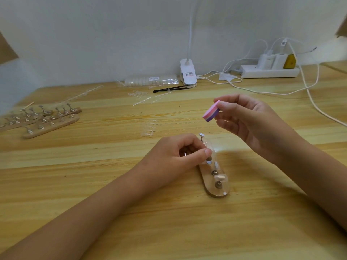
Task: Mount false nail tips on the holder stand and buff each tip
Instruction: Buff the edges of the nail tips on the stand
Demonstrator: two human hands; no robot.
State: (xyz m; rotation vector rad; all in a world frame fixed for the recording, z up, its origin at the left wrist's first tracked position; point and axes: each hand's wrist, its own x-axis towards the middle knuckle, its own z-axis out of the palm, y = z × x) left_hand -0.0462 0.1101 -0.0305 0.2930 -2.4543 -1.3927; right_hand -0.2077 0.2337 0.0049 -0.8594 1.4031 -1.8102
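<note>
A small wooden holder stand (217,190) lies on the table in front of me, with metal pegs along it. A clear nail tip (220,177) sits on its near peg, and another clear tip (210,145) stands on a peg further back. My left hand (180,154) pinches that middle peg and tip between thumb and fingers. My right hand (249,119) is raised above and to the right of the stand. It holds a pink and purple buffer block (211,111) by one end.
More wooden holder stands (50,124) with pegs lie at the far left. Loose clear nail tips (149,128) lie behind the stand, with a bag of tips (152,81) and a black tool (170,89) further back. A clip lamp (188,74), power strip (268,71) and cables stand along the wall.
</note>
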